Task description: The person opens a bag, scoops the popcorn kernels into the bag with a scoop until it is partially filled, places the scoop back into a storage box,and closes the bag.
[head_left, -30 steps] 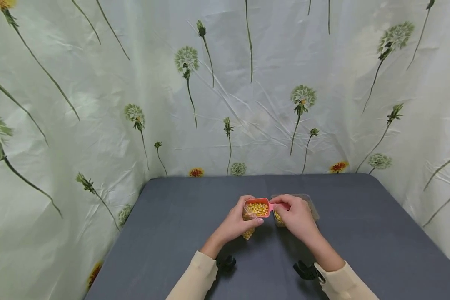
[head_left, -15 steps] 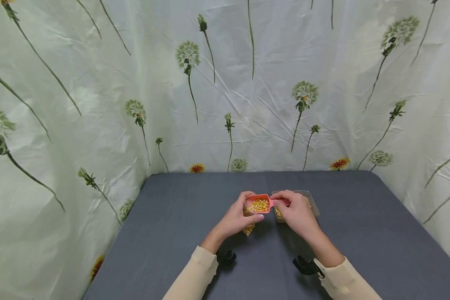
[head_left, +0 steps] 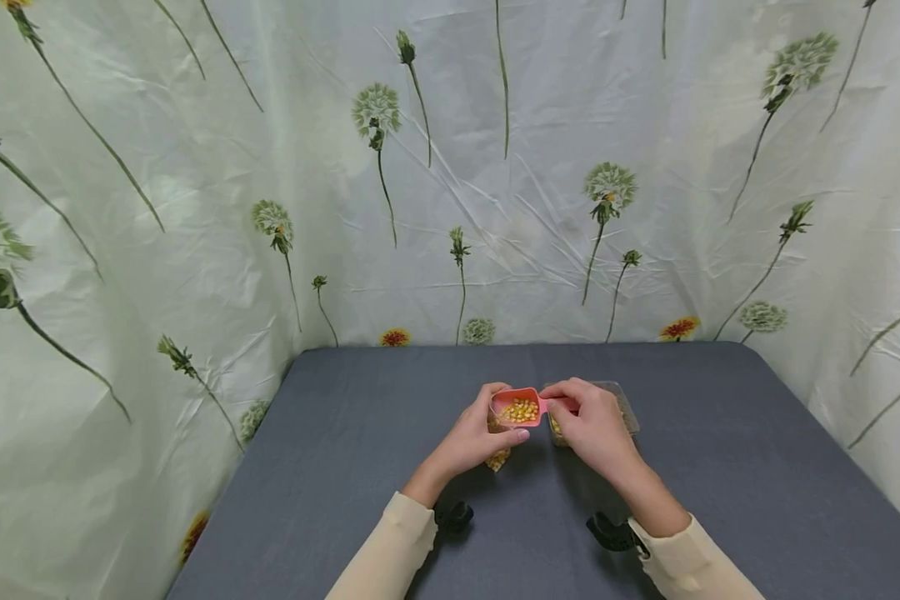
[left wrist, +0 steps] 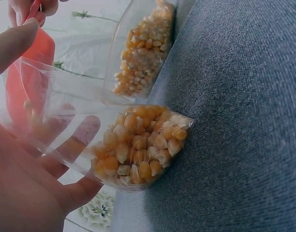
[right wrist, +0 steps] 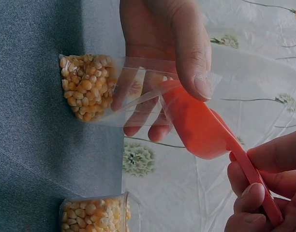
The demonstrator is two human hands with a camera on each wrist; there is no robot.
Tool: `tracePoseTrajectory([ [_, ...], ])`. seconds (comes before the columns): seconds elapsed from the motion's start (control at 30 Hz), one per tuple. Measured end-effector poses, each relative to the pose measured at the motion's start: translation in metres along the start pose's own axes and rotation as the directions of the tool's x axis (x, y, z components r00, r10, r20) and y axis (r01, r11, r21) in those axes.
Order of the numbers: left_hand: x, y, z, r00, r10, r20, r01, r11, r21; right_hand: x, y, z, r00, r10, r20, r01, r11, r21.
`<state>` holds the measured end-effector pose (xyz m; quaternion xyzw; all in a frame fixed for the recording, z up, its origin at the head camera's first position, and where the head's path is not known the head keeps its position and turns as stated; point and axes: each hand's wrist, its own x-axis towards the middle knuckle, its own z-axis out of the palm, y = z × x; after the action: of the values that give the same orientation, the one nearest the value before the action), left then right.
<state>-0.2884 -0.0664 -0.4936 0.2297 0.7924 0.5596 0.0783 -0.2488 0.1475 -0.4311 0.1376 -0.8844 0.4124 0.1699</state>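
Observation:
A clear plastic bag (left wrist: 73,104) stands on the table, its lower part filled with yellow corn kernels (right wrist: 87,87). My left hand (head_left: 468,437) holds the bag's upper part, with the thumb on one side and the fingers on the other. The bowl of a coral-red scoop (right wrist: 201,128) tilts into the bag's mouth. My right hand (head_left: 596,425) pinches the scoop's handle (right wrist: 257,186). Corn kernels (head_left: 521,410) lie in the scoop, and in the left wrist view a blurred kernel shows near its lip.
Behind and beside my right hand is a clear plastic container (head_left: 622,396) with more corn kernels (right wrist: 95,212), partly hidden by that hand. The dark grey tabletop (head_left: 390,417) runs back to a flower-printed curtain (head_left: 450,167).
The kernels in the scoop have become fewer, and more of its bare inside shows toward the bag. Both hands keep their hold; the head view has shifted slightly.

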Motion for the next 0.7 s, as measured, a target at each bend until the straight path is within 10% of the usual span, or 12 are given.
tracePoseTrajectory([
  [0.7, 0.0018, -0.0017, -0.0015, 1.0, 0.011, 0.01, -0.01, 1.0, -0.02, -0.0017, -0.0051, -0.0021, 0.989, -0.143, -0.028, 0.14, 0.985, -0.105],
])
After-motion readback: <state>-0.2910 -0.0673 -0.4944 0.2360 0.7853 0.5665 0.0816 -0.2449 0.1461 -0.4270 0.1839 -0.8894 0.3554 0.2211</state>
